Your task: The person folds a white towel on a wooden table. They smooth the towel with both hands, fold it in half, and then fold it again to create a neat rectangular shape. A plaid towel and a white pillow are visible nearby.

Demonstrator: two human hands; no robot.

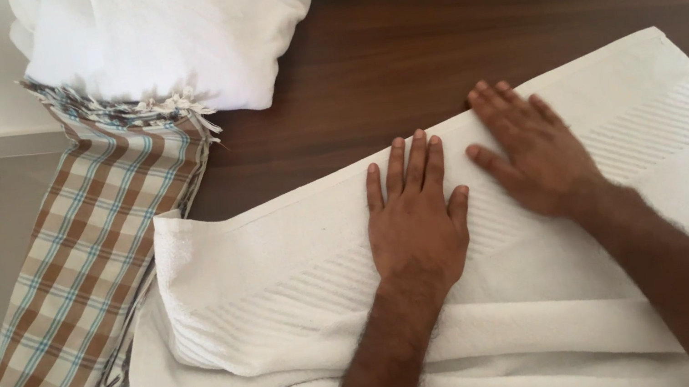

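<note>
white towel (284, 277) runs off the bottom edge; left hand (413, 219) and right hand (536, 154) press flat on it, fingers loosely together.

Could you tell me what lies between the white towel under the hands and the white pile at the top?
In the head view, only bare dark wooden table separates the white towel from the white pile.
</note>
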